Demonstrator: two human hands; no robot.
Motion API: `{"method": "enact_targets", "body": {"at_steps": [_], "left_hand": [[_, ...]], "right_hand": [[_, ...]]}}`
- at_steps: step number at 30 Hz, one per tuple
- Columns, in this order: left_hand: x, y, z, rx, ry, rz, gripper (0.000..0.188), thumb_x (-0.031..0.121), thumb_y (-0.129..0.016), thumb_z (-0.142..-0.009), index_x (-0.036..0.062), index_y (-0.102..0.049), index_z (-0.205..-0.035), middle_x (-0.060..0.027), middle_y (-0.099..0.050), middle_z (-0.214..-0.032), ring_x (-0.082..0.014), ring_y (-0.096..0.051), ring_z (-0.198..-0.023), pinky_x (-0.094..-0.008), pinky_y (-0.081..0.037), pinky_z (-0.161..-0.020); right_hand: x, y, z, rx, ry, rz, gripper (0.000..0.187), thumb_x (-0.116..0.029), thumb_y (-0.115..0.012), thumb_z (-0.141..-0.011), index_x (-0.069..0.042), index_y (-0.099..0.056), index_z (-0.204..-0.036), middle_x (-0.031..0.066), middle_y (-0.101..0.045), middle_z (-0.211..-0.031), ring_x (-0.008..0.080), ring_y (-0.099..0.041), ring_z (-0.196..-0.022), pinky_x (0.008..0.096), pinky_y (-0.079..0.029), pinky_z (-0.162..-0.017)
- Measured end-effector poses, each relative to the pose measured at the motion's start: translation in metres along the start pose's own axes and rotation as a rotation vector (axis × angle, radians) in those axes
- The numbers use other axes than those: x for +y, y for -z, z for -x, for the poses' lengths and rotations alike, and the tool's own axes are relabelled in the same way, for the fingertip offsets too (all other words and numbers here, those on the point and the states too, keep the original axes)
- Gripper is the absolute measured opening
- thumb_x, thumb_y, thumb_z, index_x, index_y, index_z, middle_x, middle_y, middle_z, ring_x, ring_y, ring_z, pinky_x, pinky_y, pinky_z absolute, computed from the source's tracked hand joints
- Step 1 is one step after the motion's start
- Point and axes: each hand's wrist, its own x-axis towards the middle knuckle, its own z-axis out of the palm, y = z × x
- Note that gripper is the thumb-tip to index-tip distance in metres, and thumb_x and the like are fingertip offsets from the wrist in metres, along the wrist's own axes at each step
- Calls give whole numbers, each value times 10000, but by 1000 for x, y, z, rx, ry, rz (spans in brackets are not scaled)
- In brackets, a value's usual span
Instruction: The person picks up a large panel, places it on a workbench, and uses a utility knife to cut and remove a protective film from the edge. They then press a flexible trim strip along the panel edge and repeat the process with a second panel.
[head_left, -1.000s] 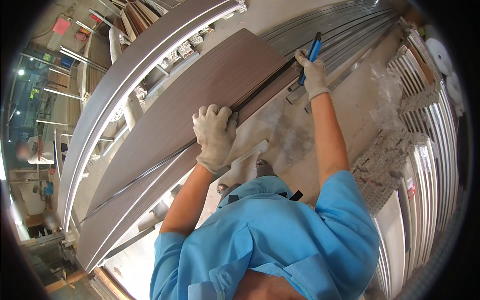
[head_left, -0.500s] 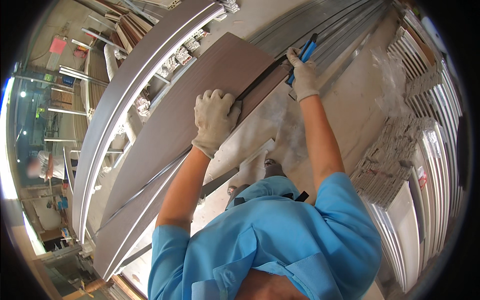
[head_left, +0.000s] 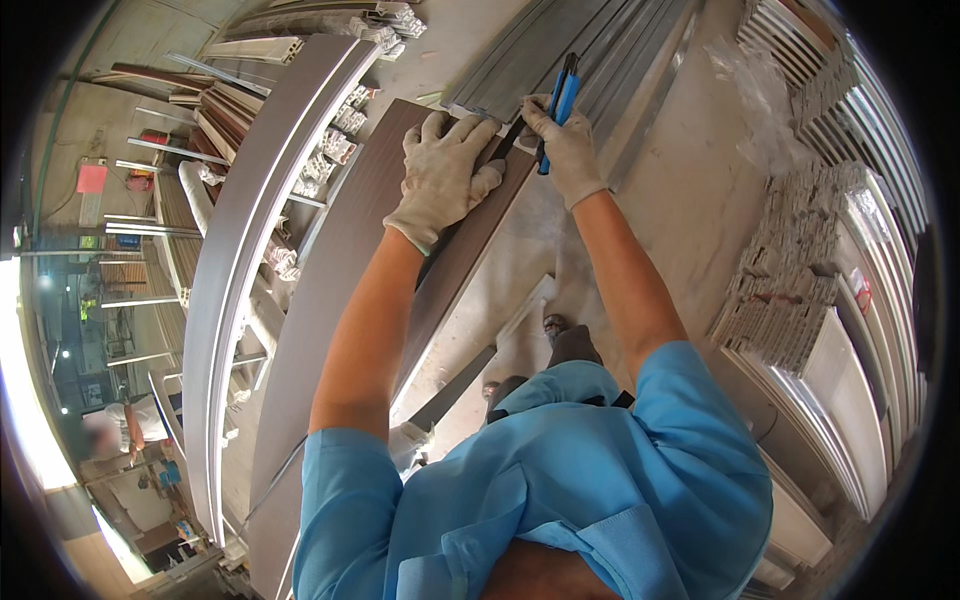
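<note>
A long brown wood-grain panel (head_left: 335, 215) lies in front of me, with a black strip (head_left: 437, 268) running lengthwise along it. My left hand (head_left: 445, 170), in a pale work glove, rests on the panel near its far end. Its fingers are spread, and the thumb lies beside the strip. At the panel's far right corner, my gloved right hand (head_left: 568, 155) is closed around a blue-and-black utility knife (head_left: 562, 105), held upright. The right thumb and forefinger are also at the far end of the strip; whether they pinch it is unclear.
Another long grey-brown panel (head_left: 245, 240) stands to the left, beside bundled white profiles (head_left: 335, 150). Dark grey profiles (head_left: 560, 50) lie beyond the far end. Stacked panels (head_left: 790, 260) fill the right side, near clear plastic film (head_left: 745, 100). A person (head_left: 130, 430) is at the far left.
My left hand has moved farther along the panel, closer to my right hand, and its curled fingers have spread. The right hand keeps the utility knife. The whole view has shifted.
</note>
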Motion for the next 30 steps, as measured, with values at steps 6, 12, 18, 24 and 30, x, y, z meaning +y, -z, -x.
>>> {"method": "enact_targets", "body": {"at_steps": [6, 12, 18, 24, 30], "left_hand": [[12, -7, -13, -80, 84, -12, 349, 326, -637, -884, 94, -629, -1144, -69, -643, -1170, -351, -529, -1167, -557, -395, -970], [9, 0, -12, -58, 54, 53, 349, 332, -644, -900, 78, -640, -1139, -76, -654, -1155, -337, -537, -1161, -542, -401, -964], [4, 0, -7, -17, 26, 112, 356, 326, -661, -893, 85, -642, -1153, -80, -647, -1170, -341, -533, -1170, -533, -398, -965], [13, -5, -17, -34, 65, 34, 253, 247, -661, -866, 82, -649, -1057, -84, -655, -1072, -345, -547, -1146, -520, -418, -933], [13, -17, -26, -73, 161, 64, 199, 230, -674, -859, 72, -678, -980, -92, -677, -1027, -348, -554, -1130, -485, -440, -917]], "right_hand": [[-12, -8, -1, 23, 0, 59, 154, -171, -733, -928, -50, -694, -1016, -3, -660, -823, 79, -632, -715, 257, -544, -654], [-14, -3, 2, 72, -97, 32, 154, -166, -737, -921, -47, -695, -1009, 10, -669, -830, 92, -632, -692, 254, -538, -643], [-10, -7, -2, 82, -135, -45, 170, -180, -743, -915, -34, -694, -988, 24, -679, -827, 101, -628, -673, 259, -541, -631], [-15, -10, -14, 45, -87, 24, 173, -187, -752, -907, -29, -697, -950, 33, -671, -795, 102, -623, -655, 256, -538, -612], [-9, 5, -24, -35, -140, 61, 214, -240, -732, -934, -53, -670, -1019, 20, -660, -836, 92, -612, -659, 239, -512, -576]]}}
